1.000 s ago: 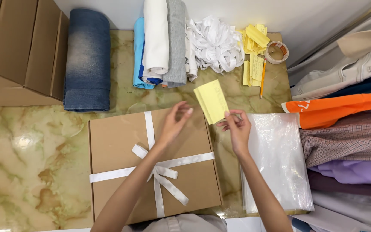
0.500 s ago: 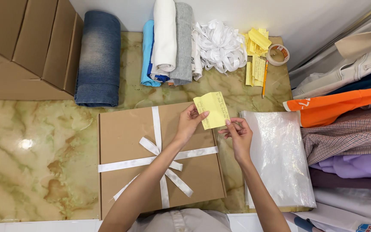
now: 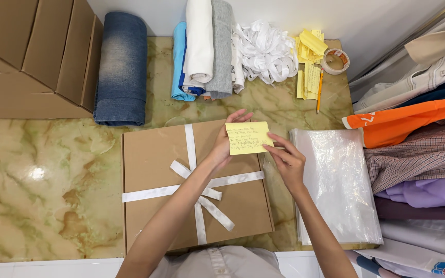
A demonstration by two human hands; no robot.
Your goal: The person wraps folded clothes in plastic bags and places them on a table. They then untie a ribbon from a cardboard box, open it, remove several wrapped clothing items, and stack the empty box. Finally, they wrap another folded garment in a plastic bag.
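Both forearms stretched forward, left hand (image 3: 223, 146) and right hand (image 3: 288, 162) pinching opposite edges of a small yellow handwritten paper note (image 3: 248, 138) between fingertips. Held just above the far right corner of a flat brown cardboard box tied with white ribbon (image 3: 155, 170), beneath both wrists. Stack of clear plastic bags (image 3: 336, 190) on the marble table (image 3: 42, 175) just right of the right hand.

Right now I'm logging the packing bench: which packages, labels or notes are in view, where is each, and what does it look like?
Gift box: centre of the marble top, flat brown cardboard, white ribbon tied in a bow.
Yellow note: handwritten square slip over the box's far right corner, held by left hand and right hand.
Flat cartons: far left, brown, stacked.
Yellow slips: far edge, loose pile.
Clear bags: right of the box, stacked.
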